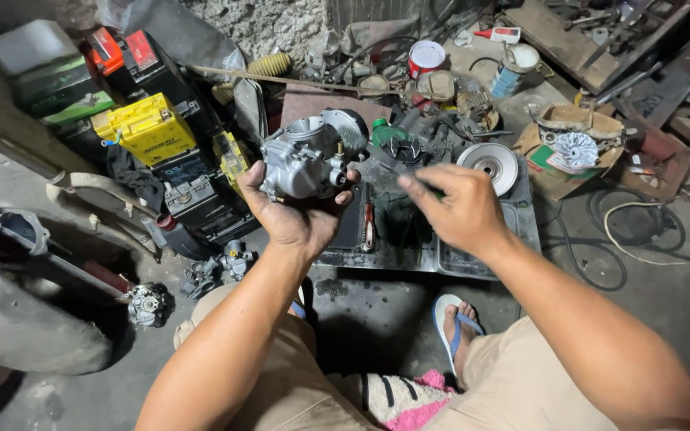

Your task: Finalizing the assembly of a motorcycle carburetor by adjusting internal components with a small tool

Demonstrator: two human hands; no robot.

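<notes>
**Carburetor in the left hand, thin tool in the right**

Nearest me: tan shorts, a pink and striped cloth [409, 399] at the lap, and a foot in a blue-strapped flip-flop [455, 327] on the stained concrete.

Left hand [297, 215]: palm up, fingers curled around the underside of a silver carburetor [305, 164], thumb at its right side. The carburetor sits upright on the fingers, round throat facing up, held above the near-left edge of the tray.

Right hand [457, 209]: fingers pinched shut on a thin dark tool [393, 169]. I cannot tell what kind; it is blurred. Its tip points left toward the carburetor, just beside the left thumb, not clearly touching.

Below both sets of fingers: a grimy metal tray [513, 239] on the floor, a red-handled tool [369, 223] lying in it between the hands.

Beyond the right fingers: a round silver pulley disc [489, 164] at the tray's far edge.

Left of the left fingers: small engine parts [225, 267] on the floor; farther out, a yellow battery [147, 128] among black ones.

Farthest: a red-and-white can [426, 57] near the wall.
</notes>
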